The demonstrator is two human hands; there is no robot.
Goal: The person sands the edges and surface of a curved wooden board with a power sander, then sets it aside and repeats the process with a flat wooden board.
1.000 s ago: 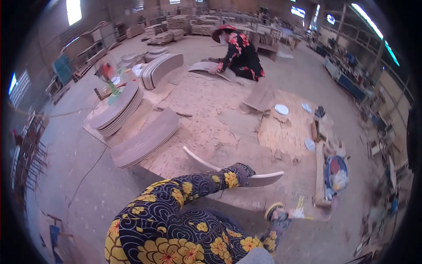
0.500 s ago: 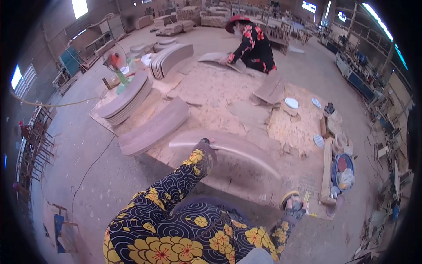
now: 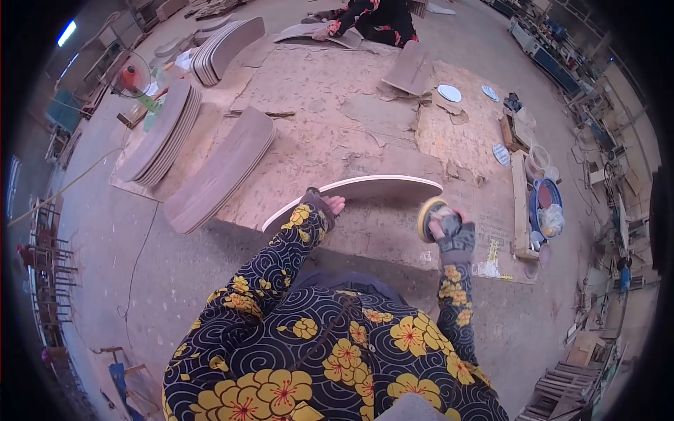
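My left hand (image 3: 328, 203) grips the long edge of a curved wooden panel (image 3: 379, 188), left of its middle. The panel stands tilted, its pale edge arched upward and its darker face toward me. In my right hand (image 3: 453, 226) is a round hand sander (image 3: 430, 219) with a yellow-rimmed pad, fingers wrapped around its body. The sander is raised beside the panel's right end, pad facing left. Both forearms wear dark sleeves with yellow flowers.
Beyond my left hand lie stacked curved panels (image 3: 228, 168), with another stack (image 3: 165, 137) and a fan (image 3: 132, 78) farther left. Sanding discs (image 3: 449, 92) and a blue basin (image 3: 545, 208) are at right. A person (image 3: 375, 21) handles a panel across the worktable (image 3: 316, 91).
The panel has been tipped up, so its edge and near face now show. My right hand has lifted the sander up and left toward the panel's right end. The view has tilted down.
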